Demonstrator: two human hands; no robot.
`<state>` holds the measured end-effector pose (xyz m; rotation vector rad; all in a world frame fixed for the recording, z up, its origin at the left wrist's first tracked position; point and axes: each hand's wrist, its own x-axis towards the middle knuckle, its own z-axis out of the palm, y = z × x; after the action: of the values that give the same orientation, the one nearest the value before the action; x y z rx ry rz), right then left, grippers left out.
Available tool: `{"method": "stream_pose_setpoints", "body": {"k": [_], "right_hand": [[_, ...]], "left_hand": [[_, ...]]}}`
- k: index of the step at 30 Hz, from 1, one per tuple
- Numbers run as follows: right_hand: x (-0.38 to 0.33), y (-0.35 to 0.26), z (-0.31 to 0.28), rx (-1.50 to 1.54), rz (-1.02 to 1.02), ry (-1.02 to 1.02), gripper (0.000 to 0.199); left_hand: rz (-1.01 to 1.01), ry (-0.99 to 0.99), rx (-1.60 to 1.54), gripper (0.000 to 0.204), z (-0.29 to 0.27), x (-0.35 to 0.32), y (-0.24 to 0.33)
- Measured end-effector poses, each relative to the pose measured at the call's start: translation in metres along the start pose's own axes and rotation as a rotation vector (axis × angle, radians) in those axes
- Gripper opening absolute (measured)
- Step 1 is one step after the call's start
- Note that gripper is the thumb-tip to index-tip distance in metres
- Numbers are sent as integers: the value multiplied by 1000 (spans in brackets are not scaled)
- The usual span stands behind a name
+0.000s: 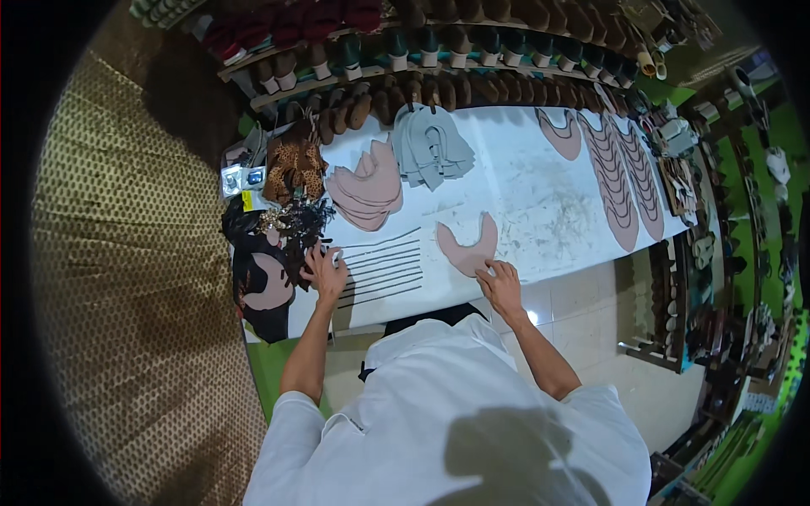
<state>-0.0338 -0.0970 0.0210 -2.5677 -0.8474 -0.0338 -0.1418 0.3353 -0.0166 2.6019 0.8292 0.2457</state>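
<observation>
A pink U-shaped piece, like a cut shoe upper [462, 256], lies on the white table with its two arms pointing away from me. My right hand [503, 288] has its bent fingers and thumb at the near right edge of that piece, closed on it. To the left, several thin black strips [384, 268] lie in roughly parallel rows. My left hand [325, 273] is at the left ends of these strips, fingers spread and curved, beside a heap of black strappy pieces [305, 226]. Nothing shows in its grasp.
Stacks of pink pieces [369, 190] and grey pieces [432, 150] lie farther back. Overlapping pink pieces [620, 202] form rows on the right of the white table [531, 202]. Leopard-patterned material [295, 164] sits at the left. Racks of shoe lasts [460, 51] stand behind.
</observation>
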Motion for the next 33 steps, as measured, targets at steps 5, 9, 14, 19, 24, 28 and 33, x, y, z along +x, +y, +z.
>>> {"method": "stream_pose_setpoints", "body": {"k": [5, 9, 14, 19, 24, 28, 33], "right_hand": [[8, -19, 3, -53, 109, 23, 18], [59, -31, 23, 62, 40, 87, 17], [118, -42, 56, 105, -59, 109, 16], [151, -57, 82, 88, -107, 22, 15], [161, -56, 85, 39, -72, -64, 15], [160, -59, 75, 78, -183, -13, 15], [136, -42, 22, 131, -172, 4, 16]], "left_hand": [[23, -114, 26, 27, 5, 1, 30], [226, -107, -96, 27, 23, 2, 68], [271, -186, -135, 26, 41, 3, 115], [274, -234, -172, 31, 40, 0, 124], [284, -298, -209, 47, 39, 5, 125], [344, -181, -277, 47, 44, 10, 142], [400, -498, -323, 33, 33, 20, 159]]}}
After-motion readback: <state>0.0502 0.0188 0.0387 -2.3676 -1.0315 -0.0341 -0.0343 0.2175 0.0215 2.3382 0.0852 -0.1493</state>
